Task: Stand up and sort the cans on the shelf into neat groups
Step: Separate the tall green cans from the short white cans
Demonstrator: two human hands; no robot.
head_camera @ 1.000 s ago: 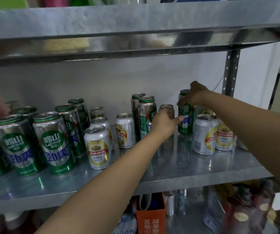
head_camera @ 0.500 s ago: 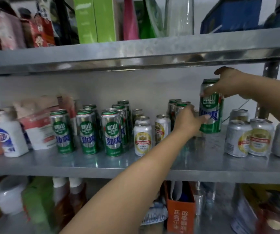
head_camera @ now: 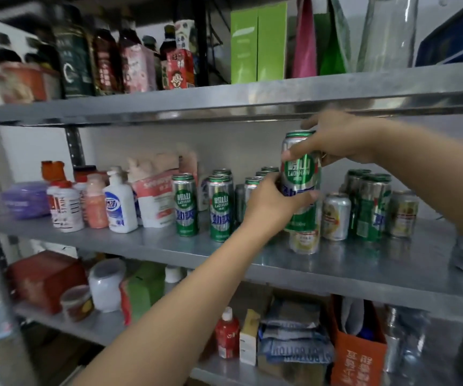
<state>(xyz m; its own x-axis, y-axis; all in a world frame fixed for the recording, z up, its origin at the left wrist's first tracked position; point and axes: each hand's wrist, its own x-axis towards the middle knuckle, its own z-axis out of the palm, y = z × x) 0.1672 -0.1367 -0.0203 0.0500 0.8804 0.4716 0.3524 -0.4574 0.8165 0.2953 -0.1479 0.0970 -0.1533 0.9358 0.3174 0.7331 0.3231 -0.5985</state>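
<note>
Green-and-silver tall can point(head_camera: 300, 179) up off the metal shelf point(head_camera: 336, 263), upright, gripped from both sides. Right hand point(head_camera: 339, 140) clamped over its top and upper side, fingers curled down the front. Left hand point(head_camera: 273, 203) wrapped round its lower half, thumb across the blue lettering. Directly below the raised can, a short white-and-gold can point(head_camera: 304, 240) standing on the shelf, mostly hidden behind it.

To the left on the same shelf, a cluster of tall green cans point(head_camera: 202, 204), all upright, two at the front edge side by side and more in rows behind, partly hidden by the left hand. To the right, another short can point(head_camera: 335, 217), then two tall green cans point(head_camera: 371, 207) close together, then a short gold-labelled can point(head_camera: 404, 214) at the end.

Further left along the shelf: a white pump bottle point(head_camera: 120, 203), an orange bottle point(head_camera: 95, 203), a white bottle with a red cap point(head_camera: 66, 207) and a purple tub point(head_camera: 25, 199). Green boxes point(head_camera: 257, 43) and dark bottles point(head_camera: 105, 57) on the shelf above, blurred. Orange carton point(head_camera: 357, 358) and a small red bottle point(head_camera: 227, 335) on the shelf below.
</note>
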